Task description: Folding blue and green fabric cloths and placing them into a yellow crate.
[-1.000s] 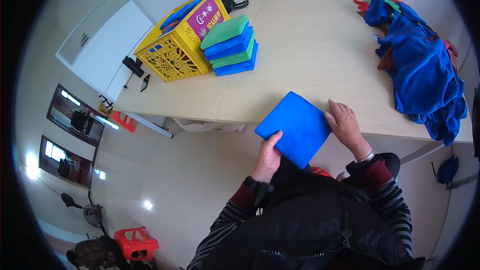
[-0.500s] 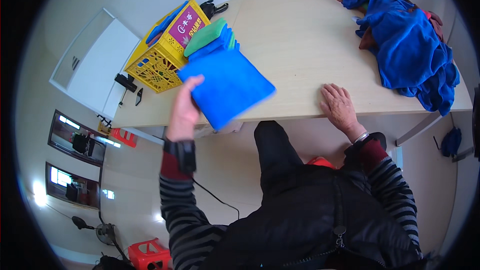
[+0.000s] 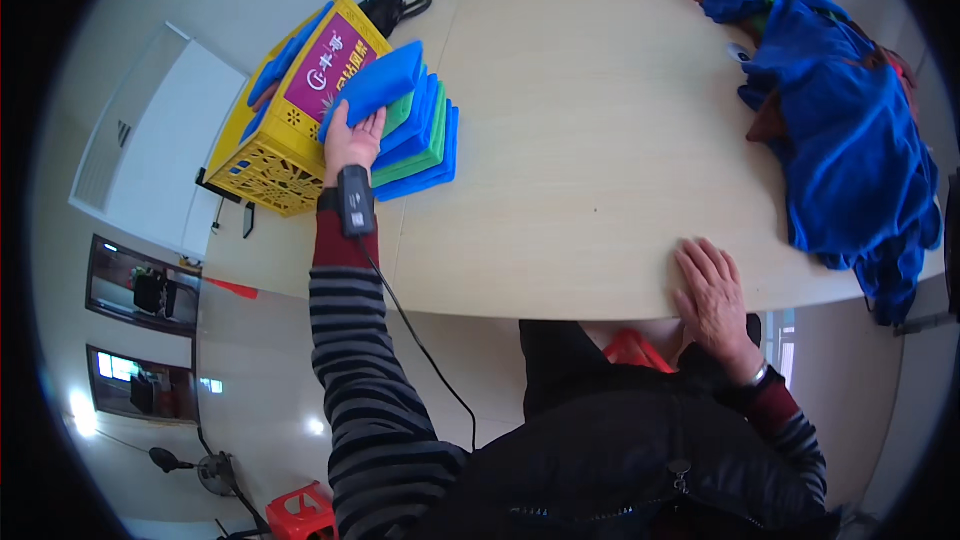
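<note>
The folded blue cloth sits on top of the stack of folded cloths at the far left of the table, just beside the yellow crate, with the left hand closed on its near edge, fingers hidden beneath and thumb against the side. It lies askew on the pile, one end tipped toward the crate, so I'd judge it could slide off that way or drag the upper layers crooked if let go unevenly. The stack is soft and springy-looking, blue and green squares with rounded folds, edges not quite flush. The crate is rigid latticed plastic. The right hand lies flat and spread on the near edge of the pale wooden table, holding nothing. Well apart, at the far right, a loose heap of blue garments hangs partly over the table's edge and could slip.
</note>
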Demonstrator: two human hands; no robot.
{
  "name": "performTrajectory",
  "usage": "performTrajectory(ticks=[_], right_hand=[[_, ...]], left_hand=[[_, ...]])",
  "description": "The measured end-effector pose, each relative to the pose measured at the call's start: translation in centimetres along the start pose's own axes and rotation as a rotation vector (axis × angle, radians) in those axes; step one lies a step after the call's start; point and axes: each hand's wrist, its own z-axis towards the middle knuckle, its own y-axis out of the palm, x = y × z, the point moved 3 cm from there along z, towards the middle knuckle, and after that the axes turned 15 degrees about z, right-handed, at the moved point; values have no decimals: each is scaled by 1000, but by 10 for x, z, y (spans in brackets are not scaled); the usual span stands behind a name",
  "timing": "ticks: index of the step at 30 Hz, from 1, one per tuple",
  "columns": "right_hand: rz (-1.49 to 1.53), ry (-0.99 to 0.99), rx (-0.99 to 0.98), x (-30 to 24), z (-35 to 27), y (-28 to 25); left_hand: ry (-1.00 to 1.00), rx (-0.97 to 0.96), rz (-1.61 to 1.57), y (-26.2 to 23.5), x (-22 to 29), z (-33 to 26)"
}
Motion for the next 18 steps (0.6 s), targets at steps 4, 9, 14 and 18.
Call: performTrajectory(ticks=[4, 9, 14, 18], right_hand=[[18, 64, -87, 1, 12, -6], [35, 99, -206, 9, 27, -9], [55, 59, -244, 15, 34, -12], [83, 15, -307, 20, 38, -22]], left_hand=[[18, -31, -20, 0, -9, 9], [90, 1, 23, -23, 11, 7], [37, 50, 23, -45, 23, -10], [-91, 49, -76, -30, 33, -10]])
